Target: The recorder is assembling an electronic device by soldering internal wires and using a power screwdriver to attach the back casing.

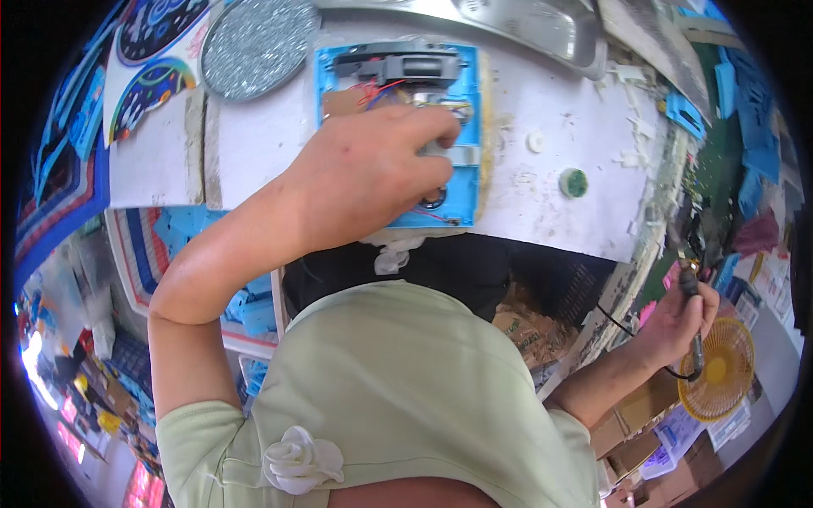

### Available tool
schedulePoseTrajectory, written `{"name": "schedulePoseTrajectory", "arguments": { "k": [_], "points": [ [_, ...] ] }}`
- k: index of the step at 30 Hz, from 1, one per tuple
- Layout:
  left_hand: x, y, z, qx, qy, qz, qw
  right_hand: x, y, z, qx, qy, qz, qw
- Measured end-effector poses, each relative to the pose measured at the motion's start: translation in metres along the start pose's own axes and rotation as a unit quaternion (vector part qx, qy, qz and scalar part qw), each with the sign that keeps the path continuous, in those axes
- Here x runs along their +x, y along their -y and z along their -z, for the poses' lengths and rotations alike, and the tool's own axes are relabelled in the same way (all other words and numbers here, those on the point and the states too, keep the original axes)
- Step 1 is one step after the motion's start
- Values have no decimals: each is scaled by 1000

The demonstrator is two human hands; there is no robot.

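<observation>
A blue plastic housing [460,190] lies open-side up on the white bench, with a dark grey part [406,68], thin red and blue wires and small metal pieces inside. My left hand [373,169] reaches over it from the left, fingers curled down into the housing beside a grey strip [463,156]. What the fingertips grip is hidden beneath the hand. Far off to the right, past the bench edge, my right hand [677,322] is closed round a slim corded tool that looks like a soldering iron [690,284], its metal tip pointing up and away.
On the bench are a green-filled round tub [573,182], a small white ring [534,141], a round tray of small metal pieces [258,46] and a steel tray [525,30]. A yellow basket [720,368] stands at lower right. Blue plastic parts [182,227] fill a crate at left.
</observation>
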State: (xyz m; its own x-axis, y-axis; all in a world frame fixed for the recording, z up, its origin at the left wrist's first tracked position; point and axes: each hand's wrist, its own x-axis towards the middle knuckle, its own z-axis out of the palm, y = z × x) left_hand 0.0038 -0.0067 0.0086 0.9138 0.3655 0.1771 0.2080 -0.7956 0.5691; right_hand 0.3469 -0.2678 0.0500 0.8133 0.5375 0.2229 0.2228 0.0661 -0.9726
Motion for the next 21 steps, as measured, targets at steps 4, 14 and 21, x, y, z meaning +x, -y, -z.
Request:
{"name": "schedulePoseTrajectory", "arguments": {
  "k": [4,14,21],
  "points": [
    [5,0,3,-8,6,8,1000,20,9,102,-57,-122,24,991],
    [11,-12,-1,13,-7,9,1000,69,-13,123,-124,-278,121,945],
    [-9,5,3,14,-20,-12,1000,86,-51,129,74,-149,-185,969]
  ]
}}
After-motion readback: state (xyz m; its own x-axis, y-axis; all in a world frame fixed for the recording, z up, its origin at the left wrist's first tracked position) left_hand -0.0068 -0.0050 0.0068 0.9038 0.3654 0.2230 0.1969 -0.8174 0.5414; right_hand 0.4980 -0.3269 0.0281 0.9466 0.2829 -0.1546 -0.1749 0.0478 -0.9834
